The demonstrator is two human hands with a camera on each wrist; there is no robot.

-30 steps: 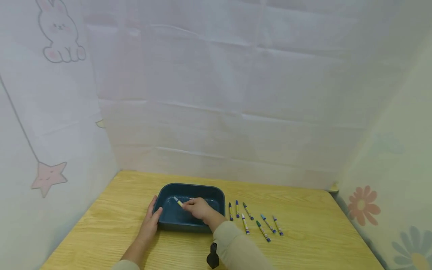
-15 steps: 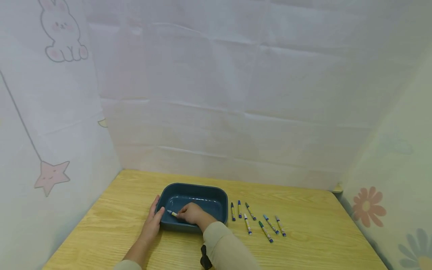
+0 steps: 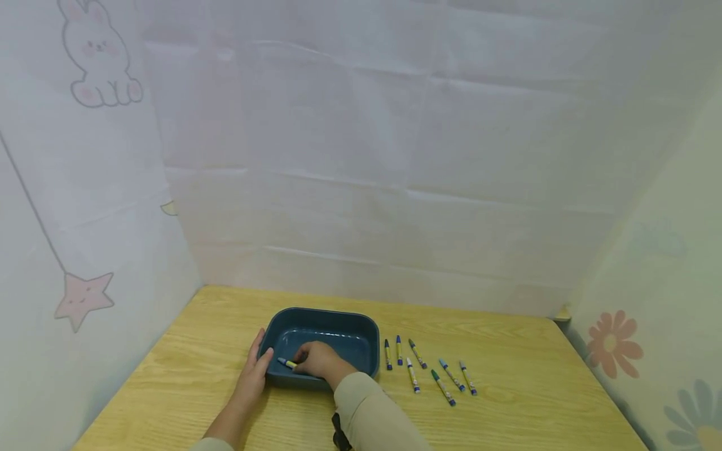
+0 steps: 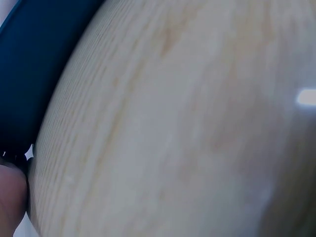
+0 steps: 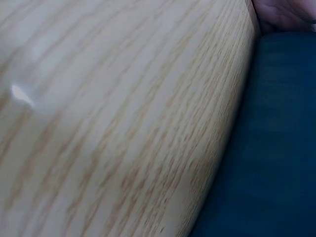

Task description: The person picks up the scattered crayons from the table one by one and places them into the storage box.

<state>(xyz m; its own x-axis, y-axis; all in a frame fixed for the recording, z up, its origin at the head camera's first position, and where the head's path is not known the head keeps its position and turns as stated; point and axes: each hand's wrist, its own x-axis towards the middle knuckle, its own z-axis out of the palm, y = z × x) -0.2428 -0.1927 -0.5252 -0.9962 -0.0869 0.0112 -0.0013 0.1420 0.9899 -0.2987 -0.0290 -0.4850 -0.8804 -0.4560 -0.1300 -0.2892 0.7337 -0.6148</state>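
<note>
A dark blue rectangular baking dish [image 3: 338, 321] stands on the wooden table. At its left front corner, my left hand [image 3: 251, 373] holds the wall, thumb at the rim and fingers along the outside. My right hand [image 3: 320, 361] reaches over the front rim into the dish. Between thumb and fingers it pinches a crayon [image 3: 287, 362] with a yellow wrapper and a pale grey-blue tip, low inside the dish near its left end. The crayon's rear end is hidden by the fingers. The left wrist view catches the dish's outer wall [image 4: 34, 64] and a bit of hand.
Several crayons in yellow wrappers lie loose right of the dish, among them a white one [image 3: 413, 376], a green one [image 3: 443, 388] and a light blue one [image 3: 452, 375]. Behind the wooden table [image 3: 536, 376] hangs a pale sheet [image 3: 395, 156].
My right hand has moved left and toward the front of the dish, lowering the crayon from mid-dish to near the left front corner. The left hand has stayed at the dish.
</note>
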